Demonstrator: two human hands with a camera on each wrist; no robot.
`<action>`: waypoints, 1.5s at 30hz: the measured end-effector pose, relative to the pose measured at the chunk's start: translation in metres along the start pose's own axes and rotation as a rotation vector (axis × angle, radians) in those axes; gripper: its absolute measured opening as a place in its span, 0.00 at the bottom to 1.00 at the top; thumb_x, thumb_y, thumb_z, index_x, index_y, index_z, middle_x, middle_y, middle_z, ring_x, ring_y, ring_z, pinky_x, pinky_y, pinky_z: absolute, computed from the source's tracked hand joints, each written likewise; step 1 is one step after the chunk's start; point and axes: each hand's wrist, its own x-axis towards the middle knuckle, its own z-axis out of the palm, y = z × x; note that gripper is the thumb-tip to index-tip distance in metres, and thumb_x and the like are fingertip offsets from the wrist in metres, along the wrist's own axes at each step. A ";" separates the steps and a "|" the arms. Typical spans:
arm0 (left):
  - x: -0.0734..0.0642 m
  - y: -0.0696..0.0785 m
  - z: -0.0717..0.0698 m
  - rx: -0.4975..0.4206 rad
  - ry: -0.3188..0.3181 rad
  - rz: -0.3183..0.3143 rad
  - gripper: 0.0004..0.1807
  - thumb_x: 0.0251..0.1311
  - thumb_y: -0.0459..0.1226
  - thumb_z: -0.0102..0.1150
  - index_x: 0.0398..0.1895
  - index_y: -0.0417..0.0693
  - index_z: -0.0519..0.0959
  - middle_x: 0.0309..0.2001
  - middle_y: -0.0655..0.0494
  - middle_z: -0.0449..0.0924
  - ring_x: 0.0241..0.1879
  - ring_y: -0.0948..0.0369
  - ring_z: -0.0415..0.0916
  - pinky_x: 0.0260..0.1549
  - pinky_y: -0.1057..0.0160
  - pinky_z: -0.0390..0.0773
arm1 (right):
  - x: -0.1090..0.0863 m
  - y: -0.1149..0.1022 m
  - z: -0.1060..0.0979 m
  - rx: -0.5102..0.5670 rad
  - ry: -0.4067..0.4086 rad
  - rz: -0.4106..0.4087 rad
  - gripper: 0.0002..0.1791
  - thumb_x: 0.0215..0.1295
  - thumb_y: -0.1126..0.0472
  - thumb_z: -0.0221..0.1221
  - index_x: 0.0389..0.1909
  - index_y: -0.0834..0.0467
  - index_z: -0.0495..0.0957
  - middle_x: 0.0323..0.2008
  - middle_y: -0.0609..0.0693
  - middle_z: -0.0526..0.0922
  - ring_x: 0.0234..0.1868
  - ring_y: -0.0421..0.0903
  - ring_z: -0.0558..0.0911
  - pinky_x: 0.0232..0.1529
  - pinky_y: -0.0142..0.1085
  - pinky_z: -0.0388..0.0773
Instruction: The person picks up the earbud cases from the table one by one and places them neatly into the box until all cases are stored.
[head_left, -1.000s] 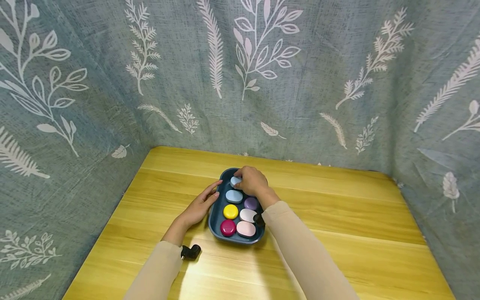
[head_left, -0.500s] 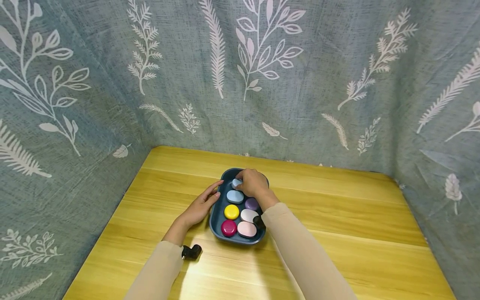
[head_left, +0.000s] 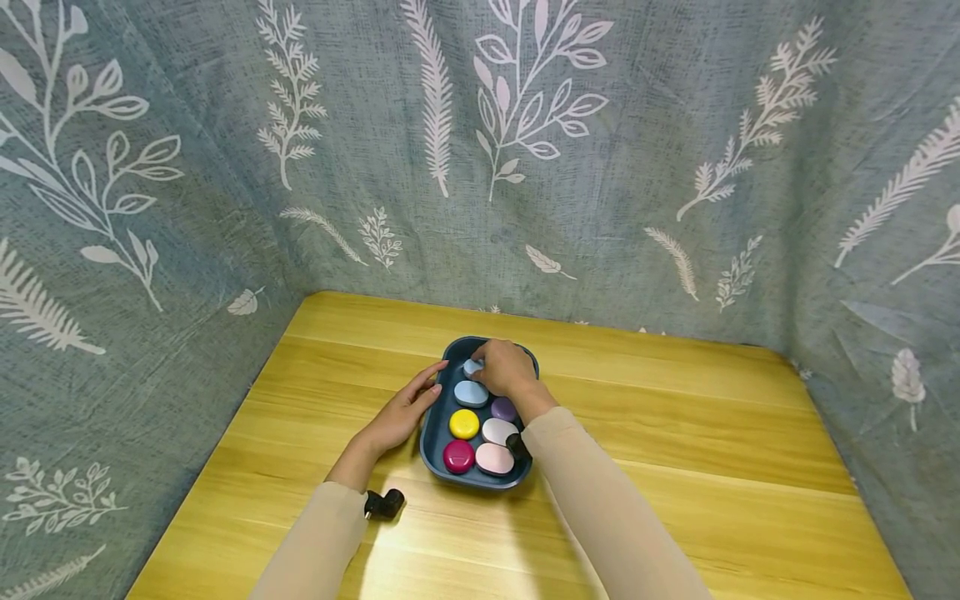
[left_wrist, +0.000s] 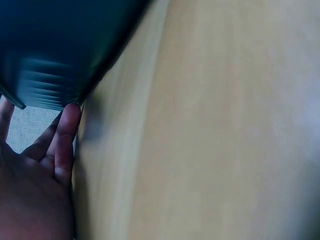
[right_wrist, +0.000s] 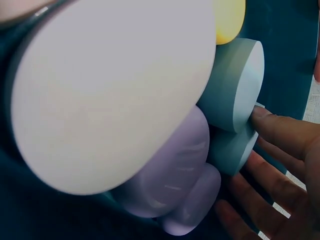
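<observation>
A dark blue tray [head_left: 429,446] holds several smooth pieces that look like soap bars. In the head view my right hand [head_left: 510,371] reaches into its far end and pinches a light blue soap bar [head_left: 472,367], with thumb and fingers at its sides. A second light blue bar [head_left: 471,394] lies just nearer. My left hand [head_left: 401,412] rests along the tray's left side, fingers extended. In the left wrist view its fingers [left_wrist: 64,142] touch the tray wall [left_wrist: 47,75]. The right wrist view shows two purple bars [right_wrist: 170,170], partly hidden from the head camera.
Nearer in the tray lie a yellow round piece [head_left: 464,424], a magenta round piece [head_left: 459,457], a white oval [head_left: 499,432] and a pink oval [head_left: 495,459]. The tray stands on a wooden table [head_left: 675,467]. A patterned cloth [head_left: 622,167] hangs behind and at the sides.
Over the second, the right hand stays at the tray's far end with the light blue soap bar, shifting very slightly. The left hand keeps its place; the whole view drifts a little.
</observation>
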 end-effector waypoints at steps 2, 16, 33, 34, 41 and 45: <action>0.000 0.000 0.000 -0.004 0.000 -0.007 0.25 0.69 0.60 0.42 0.69 0.87 0.57 0.69 0.59 0.63 0.69 0.55 0.60 0.69 0.42 0.58 | 0.000 0.000 0.000 -0.003 -0.008 0.003 0.20 0.62 0.50 0.64 0.55 0.47 0.81 0.56 0.48 0.82 0.59 0.51 0.78 0.61 0.49 0.73; 0.002 -0.001 0.001 -0.015 -0.021 0.004 0.26 0.70 0.59 0.42 0.70 0.85 0.56 0.72 0.65 0.56 0.73 0.57 0.54 0.71 0.43 0.55 | -0.004 -0.001 -0.010 0.028 -0.004 -0.015 0.21 0.65 0.51 0.62 0.58 0.49 0.79 0.57 0.49 0.81 0.60 0.52 0.77 0.61 0.49 0.74; 0.005 0.000 -0.020 -0.021 -0.023 -0.063 0.31 0.69 0.62 0.40 0.73 0.83 0.48 0.71 0.55 0.57 0.70 0.53 0.59 0.71 0.45 0.57 | -0.044 0.000 -0.059 0.164 0.070 -0.121 0.24 0.65 0.47 0.61 0.60 0.50 0.78 0.59 0.48 0.78 0.60 0.50 0.76 0.59 0.48 0.75; 0.004 0.001 -0.021 -0.014 -0.035 -0.063 0.32 0.69 0.62 0.40 0.74 0.81 0.47 0.71 0.55 0.56 0.70 0.52 0.59 0.71 0.45 0.57 | -0.048 0.003 -0.061 0.172 0.077 -0.133 0.24 0.65 0.47 0.61 0.60 0.50 0.77 0.59 0.48 0.78 0.60 0.50 0.76 0.59 0.48 0.75; 0.001 0.013 -0.027 0.123 -0.040 -0.063 0.35 0.66 0.66 0.40 0.75 0.77 0.49 0.71 0.54 0.60 0.71 0.51 0.59 0.71 0.42 0.55 | -0.064 0.021 -0.069 0.193 0.140 -0.184 0.25 0.65 0.45 0.61 0.61 0.50 0.76 0.59 0.48 0.78 0.60 0.50 0.76 0.59 0.47 0.75; 0.001 0.024 -0.033 0.187 -0.029 -0.041 0.31 0.69 0.62 0.40 0.74 0.75 0.52 0.71 0.54 0.60 0.70 0.50 0.59 0.69 0.42 0.58 | -0.072 0.027 -0.069 0.200 0.174 -0.185 0.29 0.66 0.42 0.58 0.65 0.49 0.72 0.64 0.49 0.73 0.65 0.52 0.71 0.64 0.51 0.70</action>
